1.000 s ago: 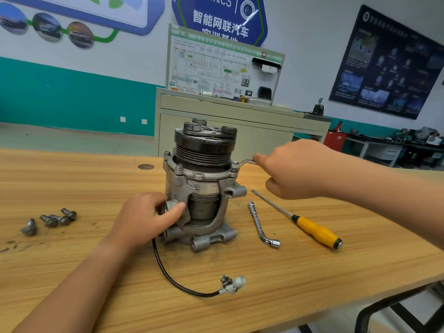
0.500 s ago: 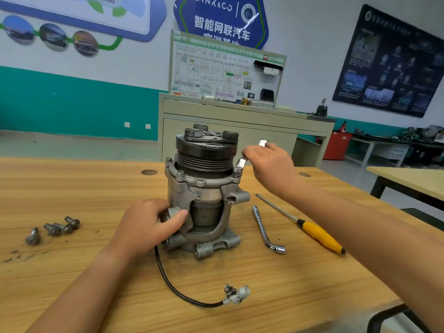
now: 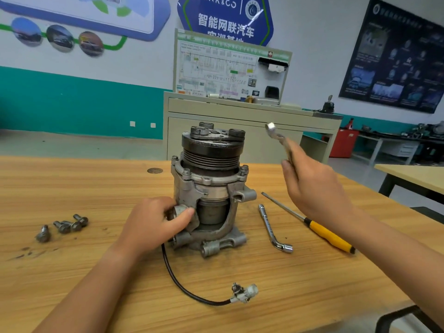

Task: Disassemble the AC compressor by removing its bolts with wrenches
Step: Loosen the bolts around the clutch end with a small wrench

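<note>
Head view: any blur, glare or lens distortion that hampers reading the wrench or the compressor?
In the head view the wrench and the right hand gripping it are slightly motion-blurred; the compressor and the left hand on it are sharp; the wide-angle lens bows the teal wall band; a glare streak crosses the blue sign; lighting is even, shadows soft.

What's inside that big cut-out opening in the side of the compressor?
A dark metal cylinder shows through the compressor housing's opening. The left hand grips the housing and covers the opening's left edge; deeper parts are hidden.
</note>
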{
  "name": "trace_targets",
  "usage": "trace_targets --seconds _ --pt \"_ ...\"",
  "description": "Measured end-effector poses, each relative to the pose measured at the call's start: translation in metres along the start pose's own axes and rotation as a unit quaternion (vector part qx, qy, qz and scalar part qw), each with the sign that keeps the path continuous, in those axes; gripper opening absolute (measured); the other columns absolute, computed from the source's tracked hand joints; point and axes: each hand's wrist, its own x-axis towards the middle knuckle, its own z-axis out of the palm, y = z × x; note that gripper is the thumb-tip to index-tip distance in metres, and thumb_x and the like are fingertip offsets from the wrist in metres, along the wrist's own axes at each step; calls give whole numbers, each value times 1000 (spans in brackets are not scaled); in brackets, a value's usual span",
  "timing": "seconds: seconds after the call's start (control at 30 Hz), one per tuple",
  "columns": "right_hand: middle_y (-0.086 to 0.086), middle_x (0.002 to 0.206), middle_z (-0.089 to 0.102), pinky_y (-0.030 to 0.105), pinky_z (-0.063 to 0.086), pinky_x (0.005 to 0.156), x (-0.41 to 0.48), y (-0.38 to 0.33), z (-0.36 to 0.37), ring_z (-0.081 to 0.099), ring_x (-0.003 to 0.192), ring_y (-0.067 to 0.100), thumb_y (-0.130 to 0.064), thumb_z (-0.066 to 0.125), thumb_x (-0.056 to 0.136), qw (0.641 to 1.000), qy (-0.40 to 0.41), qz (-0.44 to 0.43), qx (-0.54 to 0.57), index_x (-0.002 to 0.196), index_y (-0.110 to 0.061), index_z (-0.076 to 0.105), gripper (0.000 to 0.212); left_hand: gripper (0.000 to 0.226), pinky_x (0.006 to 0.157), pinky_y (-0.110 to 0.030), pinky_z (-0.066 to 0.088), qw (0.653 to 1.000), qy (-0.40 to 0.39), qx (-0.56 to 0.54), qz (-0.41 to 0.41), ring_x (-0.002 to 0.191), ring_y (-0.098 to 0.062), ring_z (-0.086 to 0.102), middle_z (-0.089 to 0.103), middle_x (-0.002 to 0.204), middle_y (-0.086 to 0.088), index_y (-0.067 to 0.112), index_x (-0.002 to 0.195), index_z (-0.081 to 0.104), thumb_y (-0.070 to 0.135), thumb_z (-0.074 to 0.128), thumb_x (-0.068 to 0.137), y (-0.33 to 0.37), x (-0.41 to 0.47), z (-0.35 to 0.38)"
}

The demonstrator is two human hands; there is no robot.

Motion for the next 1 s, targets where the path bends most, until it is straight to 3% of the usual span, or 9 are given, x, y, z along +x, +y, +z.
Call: trace_targets --seconds 0.1,0.2,0.43,0.63,0.73,0.83,0.9,1.0 --pt "-7 64 41 31 33 44 -11 -3 -11 43 55 19 -16 39 96 984 -156 16 -81 140 -16 30 45 53 47 -29 27 1000 -1 0 -3 45 -9 41 45 45 6 22 48 42 71 33 67 1 0 0" --pt "-5 77 51 31 40 55 -15 -3 -12 50 68 18 -19 35 97 969 -219 28 -110 143 -27 15 51 53 46 -28 26 1000 1 1 -1 44 -9 39 43 45 7 22 48 42 71 33 67 2 0 0" --pt "-4 61 39 25 29 42 9 -14 -8 37 53 11 -8 38 91 947 -273 42 -162 127 -20 37 37 63 48 -30 27 1000 4 2 -1 47 -15 43 49 47 1 12 51 49 70 32 66 0 2 2" --pt "-2 57 31 23 21 40 32 -26 -20 28 45 11 -12 39 93 906 -314 -67 -275 101 -12 47 11 54 47 -28 24 1000 5 -4 -1 44 -11 36 39 43 6 19 48 41 69 34 67 2 1 2" --pt "-2 58 33 23 22 40 40 -23 -26 31 47 11 -21 35 95 894 -333 -104 -280 103 -12 48 18 56 48 -29 25 1000 7 -7 -3 44 -11 37 41 44 5 17 48 44 69 34 67 2 1 2" --pt "-2 58 37 24 23 41 44 -14 -27 34 49 10 -26 32 96 890 -341 -123 -277 118 -12 46 30 61 48 -31 26 1000 9 -6 -10 46 -13 39 45 46 2 12 51 48 69 34 66 1 1 3" --pt "-2 59 39 24 24 41 45 -5 -23 36 49 11 -19 32 96 890 -338 -124 -281 128 -14 40 34 61 48 -31 27 1000 11 -9 -12 46 -13 39 45 46 1 11 51 48 69 34 66 2 1 3" --pt "-1 60 40 23 24 40 47 7 -14 36 49 11 -6 37 92 892 -325 -126 -288 129 -15 38 38 62 48 -31 28 1000 15 -15 -16 47 -14 41 47 47 -1 10 52 50 68 36 66 3 0 3"
